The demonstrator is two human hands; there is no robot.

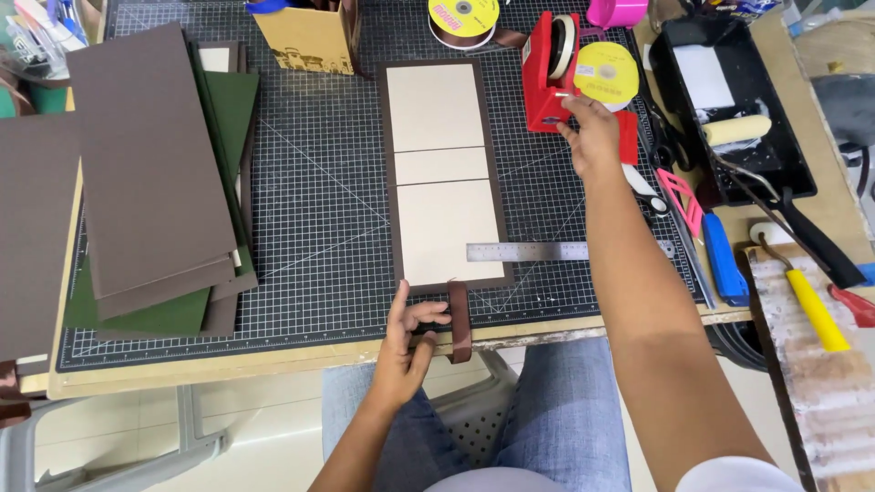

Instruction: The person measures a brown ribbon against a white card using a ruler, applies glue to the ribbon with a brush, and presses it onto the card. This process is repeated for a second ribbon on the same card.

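A brown cover sheet with three beige boards (443, 173) glued on it lies in the middle of the black grid cutting mat (319, 210). At its near edge my left hand (407, 348) pinches a short brown ribbon strip (459, 321) that hangs over the table edge. My right hand (592, 137) reaches far to the red tape dispenser (545, 77), fingertips touching its cutter end. A steel ruler (527, 251) lies across the cover's lower right corner.
Stacks of brown and green sheets (155, 173) fill the left. A black paint tray with a roller (729, 109), yellow tape rolls (606, 71), scissors, a blue cutter (725, 260) and a yellow-handled tool (814, 310) crowd the right. A kraft box (305, 36) stands at the back.
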